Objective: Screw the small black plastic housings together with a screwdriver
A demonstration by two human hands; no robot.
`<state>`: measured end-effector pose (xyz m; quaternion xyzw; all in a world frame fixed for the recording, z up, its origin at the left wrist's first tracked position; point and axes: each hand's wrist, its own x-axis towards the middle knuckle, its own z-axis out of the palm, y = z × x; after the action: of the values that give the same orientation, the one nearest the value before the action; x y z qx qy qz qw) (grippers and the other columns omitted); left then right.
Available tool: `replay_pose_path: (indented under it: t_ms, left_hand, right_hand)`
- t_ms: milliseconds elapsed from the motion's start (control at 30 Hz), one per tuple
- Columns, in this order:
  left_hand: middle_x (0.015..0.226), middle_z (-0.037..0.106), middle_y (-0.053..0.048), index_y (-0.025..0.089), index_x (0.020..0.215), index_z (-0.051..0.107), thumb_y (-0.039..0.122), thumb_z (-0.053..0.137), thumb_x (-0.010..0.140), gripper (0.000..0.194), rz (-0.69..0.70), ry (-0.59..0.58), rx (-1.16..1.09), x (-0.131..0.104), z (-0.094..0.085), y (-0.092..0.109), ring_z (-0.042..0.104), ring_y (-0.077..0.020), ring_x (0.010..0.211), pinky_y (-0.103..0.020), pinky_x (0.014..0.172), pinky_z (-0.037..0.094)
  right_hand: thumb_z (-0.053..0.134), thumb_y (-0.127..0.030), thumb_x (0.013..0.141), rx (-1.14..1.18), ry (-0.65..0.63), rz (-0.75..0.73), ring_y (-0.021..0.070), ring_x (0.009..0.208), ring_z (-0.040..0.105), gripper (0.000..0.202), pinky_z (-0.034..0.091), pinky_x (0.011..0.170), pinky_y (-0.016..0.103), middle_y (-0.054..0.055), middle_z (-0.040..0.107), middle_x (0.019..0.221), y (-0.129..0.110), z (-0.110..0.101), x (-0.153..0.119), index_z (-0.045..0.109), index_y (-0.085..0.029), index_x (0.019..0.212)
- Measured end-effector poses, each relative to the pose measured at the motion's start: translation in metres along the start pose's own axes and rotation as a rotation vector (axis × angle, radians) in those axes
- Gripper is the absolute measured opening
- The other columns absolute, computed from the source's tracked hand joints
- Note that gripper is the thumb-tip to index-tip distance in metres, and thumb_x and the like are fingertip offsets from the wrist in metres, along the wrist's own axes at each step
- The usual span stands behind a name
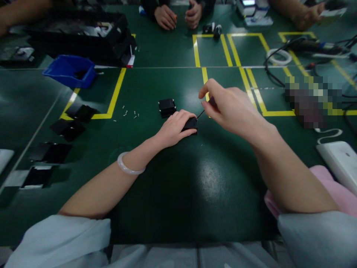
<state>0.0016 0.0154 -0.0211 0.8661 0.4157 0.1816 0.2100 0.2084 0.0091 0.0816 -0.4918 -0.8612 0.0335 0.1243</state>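
My left hand (177,127) presses a small black box (190,124) against the green table, its fingers over the top and its thumb along the near side. My right hand (219,102) is closed around a thin screwdriver (201,114), whose handle is mostly hidden in the fingers. The screwdriver's tip meets the right corner of the box. Just behind my left hand lies another black box (167,106) with small shiny bits at its corners. Several tiny screws (135,113) are scattered on the table to the left of it.
At the left are a blue bin (71,70), black trays (80,37) and several black parts (51,152). Cables (275,76), a white power bank (338,160) and pink cloth (323,182) are at the right. Other people's hands (178,16) rest across the table (167,201).
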Motion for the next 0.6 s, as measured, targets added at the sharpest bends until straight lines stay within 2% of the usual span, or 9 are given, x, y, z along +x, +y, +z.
replay_pose_path:
  t_ms: [167,367,533,600]
  left_hand:
    - [0.129,0.06,-0.014,0.016,0.13,0.054,0.045,0.057,0.097,0.044,-0.002,-0.006,0.007,0.0,-0.0006,0.0004,0.056,-0.0298,0.117,-0.045,0.104,0.043]
    - [0.129,0.06,-0.013,0.018,0.128,0.054,0.045,0.056,0.097,0.041,0.002,0.002,-0.001,0.0001,-0.0008,0.0009,0.055,-0.0295,0.118,-0.045,0.105,0.043]
    - [0.129,0.06,-0.014,0.017,0.129,0.054,0.044,0.057,0.097,0.042,0.0,-0.002,0.01,0.0003,-0.0009,0.0013,0.056,-0.0298,0.117,-0.045,0.104,0.043]
    - [0.129,0.06,-0.014,0.016,0.129,0.054,0.044,0.057,0.097,0.042,0.0,-0.003,0.009,0.0004,-0.0007,0.0012,0.056,-0.0297,0.118,-0.045,0.104,0.043]
  right_hand:
    - [0.04,-0.037,0.101,-0.012,-0.017,-0.001,0.0229,0.075,0.062,0.032,0.036,0.065,0.032,0.007,0.069,0.082,-0.0009,-0.0015,-0.0001,0.066,-0.019,0.108]
    - [0.038,-0.029,0.1,0.024,0.0,0.016,0.0232,0.076,0.063,0.035,0.038,0.067,0.033,0.008,0.071,0.089,-0.0016,-0.0018,-0.0003,0.057,-0.019,0.126]
    - [0.038,-0.038,0.101,0.009,-0.001,0.017,0.0237,0.074,0.061,0.032,0.035,0.064,0.033,0.007,0.068,0.079,-0.0015,-0.0017,0.0007,0.064,-0.02,0.109]
    - [0.037,-0.036,0.102,0.002,-0.006,0.028,0.0239,0.073,0.061,0.032,0.035,0.063,0.033,0.007,0.067,0.079,-0.001,-0.0013,0.0009,0.064,-0.02,0.11]
